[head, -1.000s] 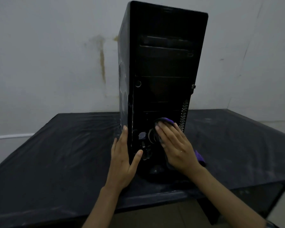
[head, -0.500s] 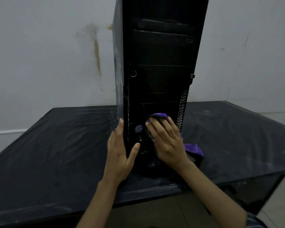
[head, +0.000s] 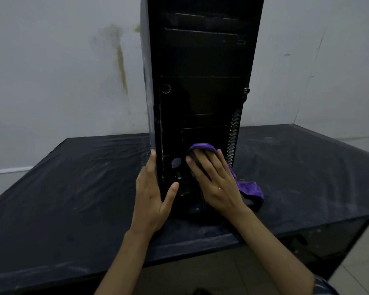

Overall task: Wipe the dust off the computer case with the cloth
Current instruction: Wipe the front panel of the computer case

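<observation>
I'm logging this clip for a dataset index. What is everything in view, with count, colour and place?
computer case: one, black, upright on the table, front panel toward the camera
cloth: one, purple, pressed to the case's lower front, its tail on the table at right
table: one, black cover with pale dust streaks, against the wall
wall: grey-white, brownish stain left of the case
left hand: one, fingers flat along the case's left edge, thumb on its front
right hand: one, flat on the cloth
</observation>
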